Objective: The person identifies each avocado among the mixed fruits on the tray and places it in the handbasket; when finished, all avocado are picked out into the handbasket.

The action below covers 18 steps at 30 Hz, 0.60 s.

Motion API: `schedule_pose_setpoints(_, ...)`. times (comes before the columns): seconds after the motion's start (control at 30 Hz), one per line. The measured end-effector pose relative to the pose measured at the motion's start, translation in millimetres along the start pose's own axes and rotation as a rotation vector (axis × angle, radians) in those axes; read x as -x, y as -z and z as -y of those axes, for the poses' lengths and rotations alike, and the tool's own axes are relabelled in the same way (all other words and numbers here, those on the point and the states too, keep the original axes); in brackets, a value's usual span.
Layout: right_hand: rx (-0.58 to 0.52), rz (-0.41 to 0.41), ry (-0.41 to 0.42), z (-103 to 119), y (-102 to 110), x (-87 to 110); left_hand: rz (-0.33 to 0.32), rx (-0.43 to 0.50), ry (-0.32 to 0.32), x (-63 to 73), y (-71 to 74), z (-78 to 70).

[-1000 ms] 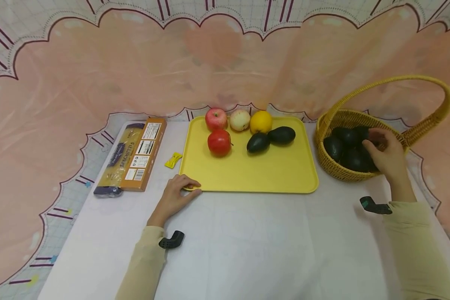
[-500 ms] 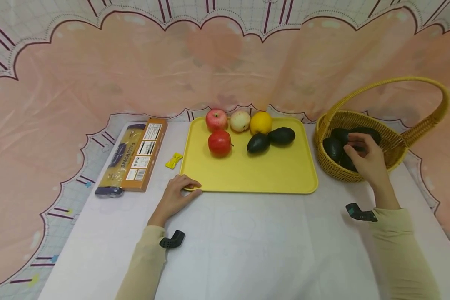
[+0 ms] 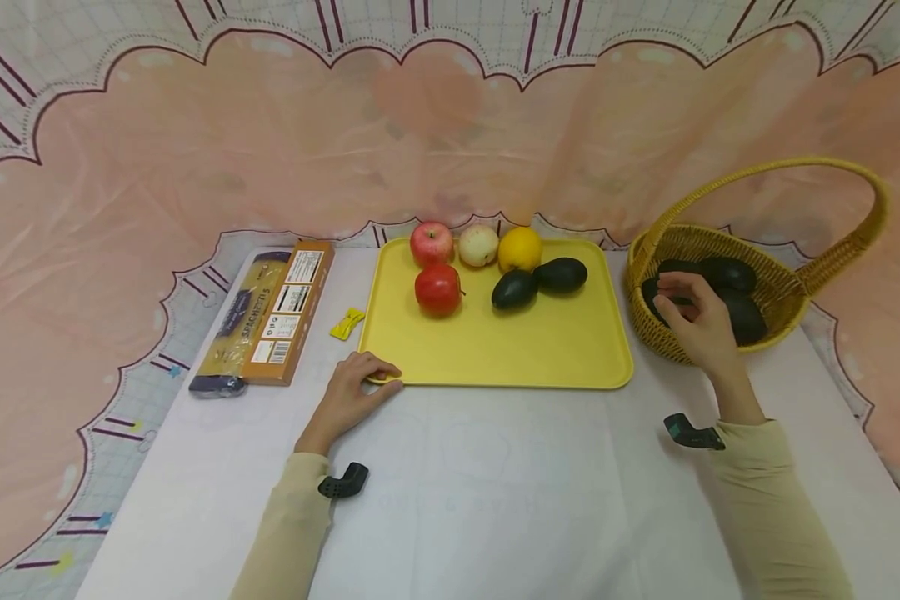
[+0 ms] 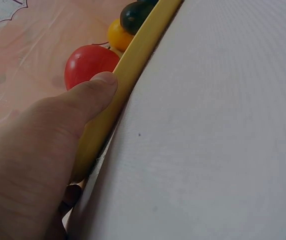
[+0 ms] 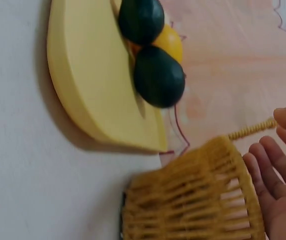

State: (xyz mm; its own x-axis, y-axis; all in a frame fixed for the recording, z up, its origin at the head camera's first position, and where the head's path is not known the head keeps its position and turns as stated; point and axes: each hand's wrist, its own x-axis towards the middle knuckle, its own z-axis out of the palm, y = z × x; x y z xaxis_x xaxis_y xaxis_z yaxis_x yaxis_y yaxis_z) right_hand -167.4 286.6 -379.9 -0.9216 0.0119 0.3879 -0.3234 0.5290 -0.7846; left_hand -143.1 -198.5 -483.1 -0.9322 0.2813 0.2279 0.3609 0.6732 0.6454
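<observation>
My left hand (image 3: 354, 398) grips the near left corner of the yellow tray (image 3: 495, 350); in the left wrist view its thumb (image 4: 100, 87) lies on the rim. Two dark green avocados (image 3: 515, 289) rest on the tray beside a yellow round fruit (image 3: 521, 249), a pale fruit (image 3: 479, 245), a pink apple (image 3: 432, 243) and a red apple (image 3: 438, 289). Over the near left side of the wicker basket (image 3: 648, 337) is my right hand (image 3: 699, 325), fingers loosely bent above the avocados (image 3: 727, 273). The right wrist view shows nothing between its thumb and fingers.
The basket's tall handle (image 3: 817, 161) arches over its opening. Left of the tray lie a small yellow wrapped candy (image 3: 347, 323), an orange box (image 3: 288, 312) and a spaghetti pack (image 3: 242, 317). A patterned curtain (image 3: 270, 150) stands behind the white-covered table (image 3: 495, 492).
My right hand has moved left across the basket, from its right side to its left, uncovering avocados on the right. My left hand has stayed at the tray's corner.
</observation>
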Motion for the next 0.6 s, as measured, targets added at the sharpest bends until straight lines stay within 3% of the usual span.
schedule_pose_setpoints(0.3, -0.045, 0.064, 0.054, 9, -23, -8.7, -0.018, -0.005, -0.028, -0.6, -1.5, 1.9)
schedule_pose_setpoints(0.6, 0.008, 0.184, -0.069, 2, -45, -25.4, -0.016, -0.013, -0.031, -0.1, -1.1, 2.0)
